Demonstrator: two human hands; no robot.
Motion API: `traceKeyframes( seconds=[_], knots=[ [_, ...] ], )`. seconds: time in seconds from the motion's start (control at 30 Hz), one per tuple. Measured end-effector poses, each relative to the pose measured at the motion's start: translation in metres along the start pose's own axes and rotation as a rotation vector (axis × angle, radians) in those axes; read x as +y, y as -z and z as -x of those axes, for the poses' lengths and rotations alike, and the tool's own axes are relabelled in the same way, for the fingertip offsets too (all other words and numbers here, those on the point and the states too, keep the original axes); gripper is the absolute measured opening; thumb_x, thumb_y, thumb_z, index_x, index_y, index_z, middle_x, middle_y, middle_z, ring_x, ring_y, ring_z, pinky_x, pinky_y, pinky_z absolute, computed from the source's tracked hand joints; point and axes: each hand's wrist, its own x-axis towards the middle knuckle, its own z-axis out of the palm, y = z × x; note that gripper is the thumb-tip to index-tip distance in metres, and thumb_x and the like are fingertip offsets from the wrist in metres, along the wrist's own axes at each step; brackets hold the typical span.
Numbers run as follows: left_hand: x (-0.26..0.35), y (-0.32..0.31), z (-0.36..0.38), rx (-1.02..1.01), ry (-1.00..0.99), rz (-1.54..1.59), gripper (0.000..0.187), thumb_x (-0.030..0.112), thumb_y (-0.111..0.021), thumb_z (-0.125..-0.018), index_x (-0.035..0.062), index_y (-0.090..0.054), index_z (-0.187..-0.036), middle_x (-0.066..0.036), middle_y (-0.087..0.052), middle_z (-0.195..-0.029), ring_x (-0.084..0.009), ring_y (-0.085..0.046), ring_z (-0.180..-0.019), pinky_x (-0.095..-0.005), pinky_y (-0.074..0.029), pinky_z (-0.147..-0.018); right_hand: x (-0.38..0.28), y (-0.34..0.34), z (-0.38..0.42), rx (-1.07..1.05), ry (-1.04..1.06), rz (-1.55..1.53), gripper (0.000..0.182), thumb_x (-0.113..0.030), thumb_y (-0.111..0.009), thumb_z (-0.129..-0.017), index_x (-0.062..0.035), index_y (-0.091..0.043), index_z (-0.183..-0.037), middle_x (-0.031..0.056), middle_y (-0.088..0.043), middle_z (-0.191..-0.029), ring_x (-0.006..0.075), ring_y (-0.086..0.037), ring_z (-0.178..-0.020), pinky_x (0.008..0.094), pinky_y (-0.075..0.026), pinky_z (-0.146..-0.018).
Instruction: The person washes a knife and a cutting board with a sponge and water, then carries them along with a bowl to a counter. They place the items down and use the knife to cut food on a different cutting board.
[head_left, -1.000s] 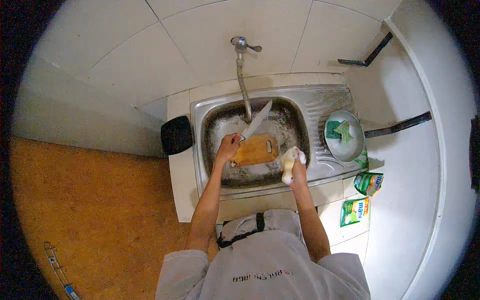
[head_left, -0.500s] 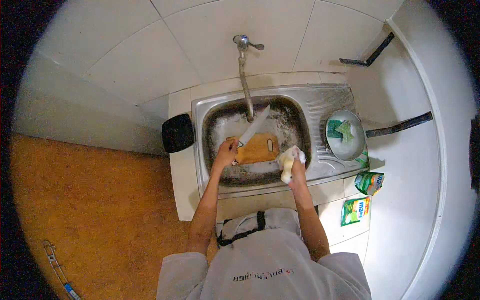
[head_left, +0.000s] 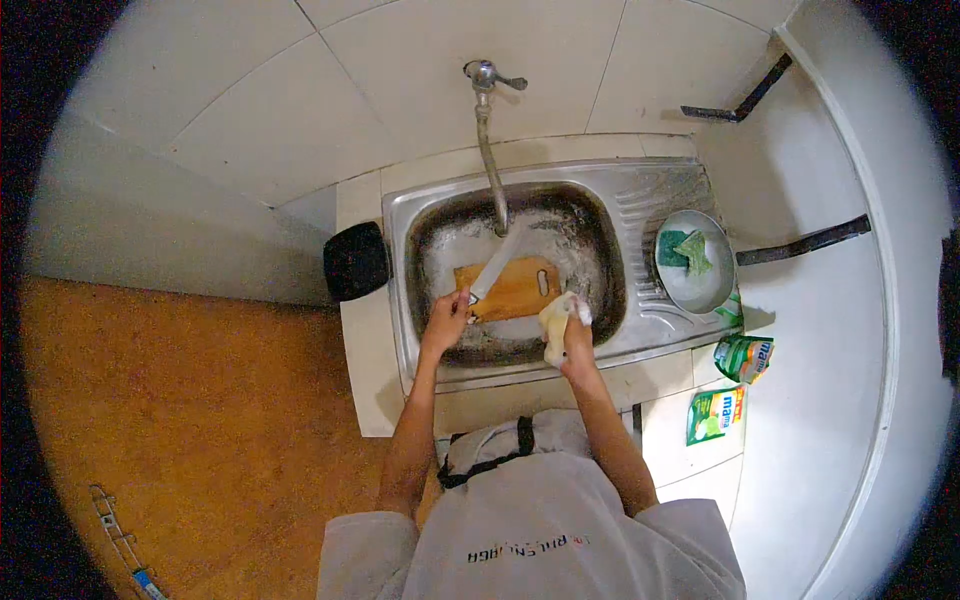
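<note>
My left hand (head_left: 448, 318) is closed around the handle of a knife (head_left: 493, 268), whose broad blade slants up and right toward the tap's mouth. Under the blade, a wooden cutting board (head_left: 520, 289) with a slot at its right end lies in the steel sink (head_left: 440, 238). In my right hand (head_left: 578, 340) is a pale yellow, soapy sponge (head_left: 555, 325), held just over the board's lower right corner. White suds cover part of that sponge and my fingers. The knife's handle is mostly hidden by my left fingers.
A tap (head_left: 490, 150) reaches down over the sink. On the ridged drainboard stands a bowl (head_left: 688, 297) holding green scouring pads (head_left: 690, 250). Two green soap pouches (head_left: 715, 414) lie at the right. A black square object (head_left: 355, 262) sits at the sink's left edge.
My right hand has moved left with the sponge, closer to the knife and board. The knife's tip has dropped slightly lower and left, while my left hand keeps its grip.
</note>
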Motion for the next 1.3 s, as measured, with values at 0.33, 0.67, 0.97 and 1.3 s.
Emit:
traceKeyframes(
  seconds=[0.33, 0.67, 0.97, 1.3],
  knots=[
    [0.002, 0.012, 0.025, -0.07, 0.205, -0.026, 0.045, 0.037, -0.04, -0.092, -0.0002, -0.052, -0.07, -0.007, -0.049, -0.052, -0.016, -0.047, -0.048, -0.0319, -0.039, -0.05, -0.024, -0.017, 0.033, -0.046, 0.041, -0.193, 0.039, -0.043, -0.043, -0.09, -0.0086, -0.05, -0.108, 0.0046, -0.059, -0.081, 0.0156, -0.057, -0.064, 0.0289, -0.045, -0.05],
    [-0.016, 0.009, 0.042, -0.06, 0.264, 0.049, 0.046, 0.04, -0.041, -0.091, -0.0003, -0.055, -0.073, -0.006, -0.05, -0.052, -0.0161, -0.05, -0.046, -0.0318, -0.041, -0.049, -0.027, -0.015, 0.027, -0.034, -0.168, -0.184, 0.039, -0.042, -0.042, -0.09, -0.0069, -0.053, -0.101, 0.0054, -0.059, -0.076, 0.0158, -0.056, -0.06, 0.0294, -0.044, -0.047],
    [0.028, 0.002, -0.001, 0.005, 0.163, -0.072, 0.027, 0.027, -0.05, -0.088, 0.0021, -0.058, -0.085, -0.01, -0.058, -0.065, -0.0163, -0.059, -0.064, -0.0326, -0.045, -0.059, -0.014, -0.015, 0.021, 0.005, 0.058, -0.22, 0.041, -0.043, -0.041, -0.09, -0.0065, -0.052, -0.106, 0.005, -0.06, -0.083, 0.0154, -0.058, -0.068, 0.03, -0.047, -0.057],
    [0.024, -0.041, -0.063, 0.233, -0.226, -0.133, 0.03, 0.011, -0.066, -0.074, 0.0039, -0.056, -0.101, -0.013, -0.062, -0.084, -0.0266, -0.061, -0.078, -0.0349, -0.047, -0.069, -0.037, -0.01, 0.028, 0.117, -0.22, -0.06, 0.044, -0.043, -0.042, -0.09, -0.0036, -0.052, -0.105, 0.0056, -0.06, -0.084, 0.0176, -0.059, -0.069, 0.0306, -0.048, -0.057]
  ],
)
